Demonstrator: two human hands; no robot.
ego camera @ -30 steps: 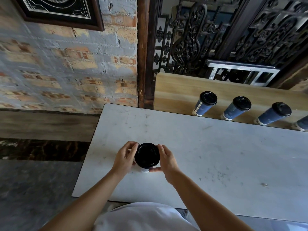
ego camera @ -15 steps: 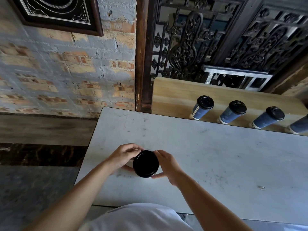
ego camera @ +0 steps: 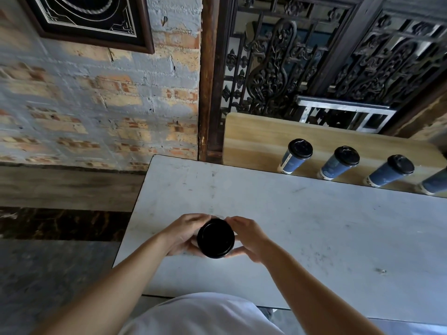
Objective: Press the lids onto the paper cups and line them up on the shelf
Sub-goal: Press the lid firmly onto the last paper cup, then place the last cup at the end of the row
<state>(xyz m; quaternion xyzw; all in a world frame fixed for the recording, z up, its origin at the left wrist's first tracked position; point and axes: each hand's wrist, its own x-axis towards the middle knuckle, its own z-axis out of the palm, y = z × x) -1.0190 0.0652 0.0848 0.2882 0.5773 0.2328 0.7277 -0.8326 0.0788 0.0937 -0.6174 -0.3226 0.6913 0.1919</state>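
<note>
A paper cup with a round black lid (ego camera: 215, 238) is seen from straight above, over the near left part of the white table (ego camera: 314, 226). My left hand (ego camera: 185, 234) wraps its left side and my right hand (ego camera: 249, 236) wraps its right side; the cup body is hidden under the lid and my fingers. On the wooden shelf (ego camera: 254, 139) behind the table stand lidded blue cups in a row: one (ego camera: 296, 157), a second (ego camera: 339, 163), a third (ego camera: 389, 170), and a fourth (ego camera: 435, 182) cut off by the right edge.
A painted brick wall with a dark framed picture (ego camera: 92, 20) lies to the left. A dark ornate iron grille (ego camera: 314, 56) and a white metal frame (ego camera: 343, 116) rise behind the shelf. The left table edge drops to a grey floor (ego camera: 48, 274).
The cup has lifted a little toward the camera between both hands, and my fingers have closed further round it. The view has tilted slightly.
</note>
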